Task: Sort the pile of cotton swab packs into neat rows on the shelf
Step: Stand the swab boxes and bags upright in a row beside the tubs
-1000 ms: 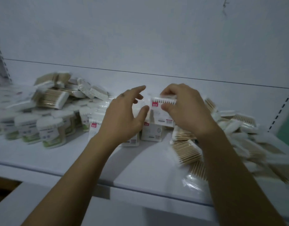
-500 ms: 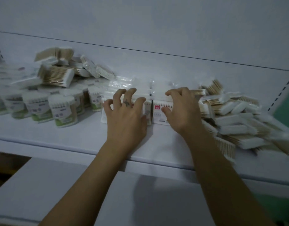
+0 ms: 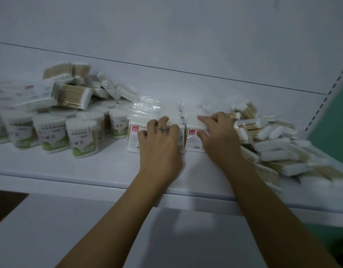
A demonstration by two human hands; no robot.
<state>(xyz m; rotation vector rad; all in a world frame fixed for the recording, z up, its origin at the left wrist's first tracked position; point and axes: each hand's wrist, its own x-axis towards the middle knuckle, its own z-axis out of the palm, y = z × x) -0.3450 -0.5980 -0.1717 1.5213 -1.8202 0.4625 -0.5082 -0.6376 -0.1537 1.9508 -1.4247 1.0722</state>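
Flat cotton swab packs with red labels stand upright in a short row mid-shelf. My left hand (image 3: 161,144) grips the left packs (image 3: 133,140), fingers curled over their tops and thumb on the front. My right hand (image 3: 219,138) pinches the right pack (image 3: 193,140) between index finger on top and thumb on its face. A loose pile of swab packs (image 3: 273,144) lies just right of my right hand. Another heap of packs (image 3: 74,95) sits at the back left.
Round swab tubs with green labels (image 3: 81,138) stand in a row left of the upright packs. Clear plastic-wrapped packs (image 3: 145,109) lie behind them. The white shelf (image 3: 89,167) has a front lip, a lower shelf (image 3: 70,229) beneath and a perforated upright (image 3: 325,101) at the right.
My right hand brought its pack down from the air and stood it on the shelf beside the row. My left hand came down onto the upright packs and holds them together.
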